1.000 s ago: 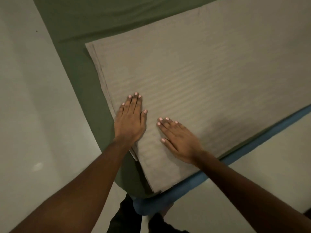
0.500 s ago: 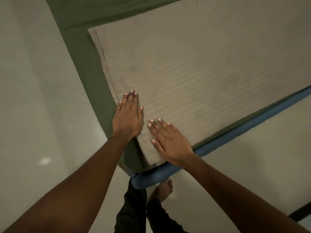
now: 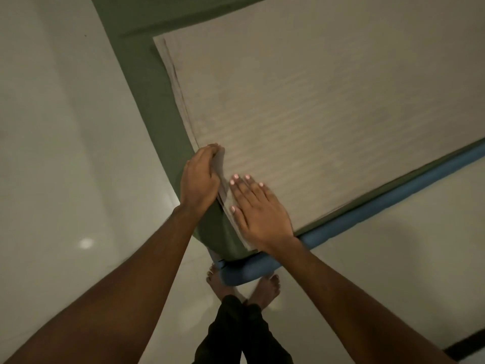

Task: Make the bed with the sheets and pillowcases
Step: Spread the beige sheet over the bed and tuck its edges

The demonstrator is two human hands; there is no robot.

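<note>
Left hand (image 3: 200, 177) curls round the side edge of the folded beige striped sheet (image 3: 315, 114), gripping its layers and lifting them slightly. Right hand (image 3: 259, 208) lies flat, fingers straight, pressing on the sheet's near corner. The sheet rests on the green bed sheet (image 3: 157, 106), right at the near corner of the blue mattress (image 3: 367, 206). Bare feet (image 3: 267, 287) stand on the pale floor (image 3: 65, 153) below.

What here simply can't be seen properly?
- Head view: fingertips of the left hand, curled round the folded beige sheet at its edge.
- Head view: that sheet's full extent, cut off by the frame's top and right edges.
- Head view: top of the blue mattress, covered by the green sheet.
</note>
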